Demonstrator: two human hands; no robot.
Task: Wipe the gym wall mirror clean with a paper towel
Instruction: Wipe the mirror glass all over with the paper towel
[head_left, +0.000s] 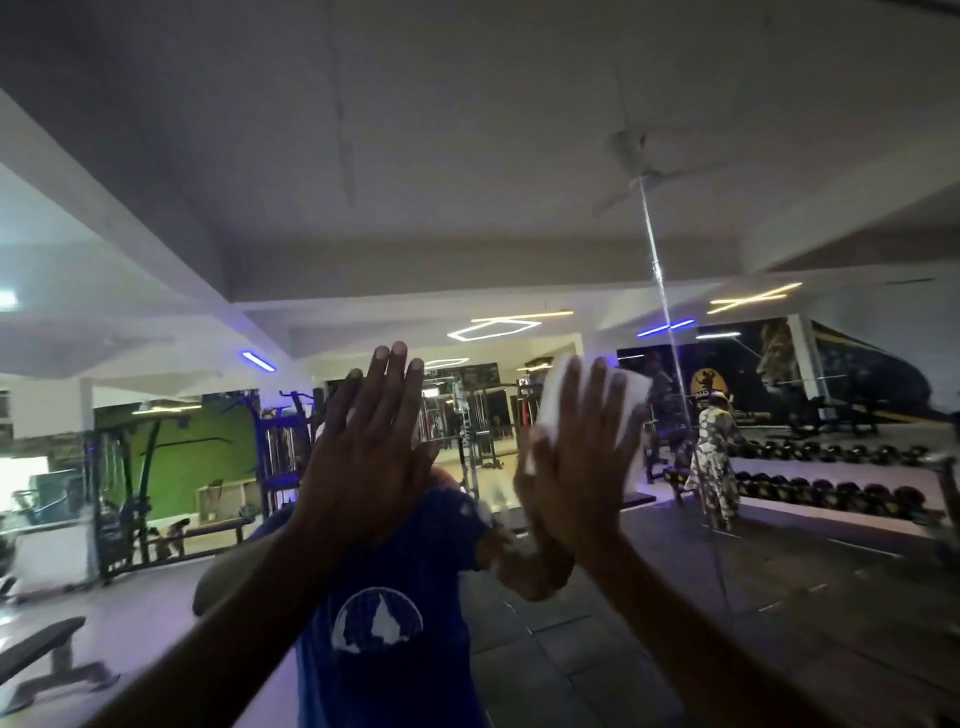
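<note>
The gym wall mirror (519, 249) fills the view and reflects the ceiling, gym floor and my blue shirt. A vertical seam (670, 332) between two mirror panels runs just right of my hands. My right hand (576, 457) is raised with fingers spread flat, pressing a white paper towel (631, 395) against the glass; the towel shows above and to the right of the fingers. My left hand (369, 441) is held up flat beside it, fingers together and pointing up, with nothing in it. Whether the left palm touches the glass I cannot tell.
Reflected in the mirror are weight machines (280, 447) at left, a flat bench (47, 654) at lower left, racks of dumbbells (831, 493) at right, and another person (714, 457) standing by the racks. A ceiling fan (644, 171) hangs above.
</note>
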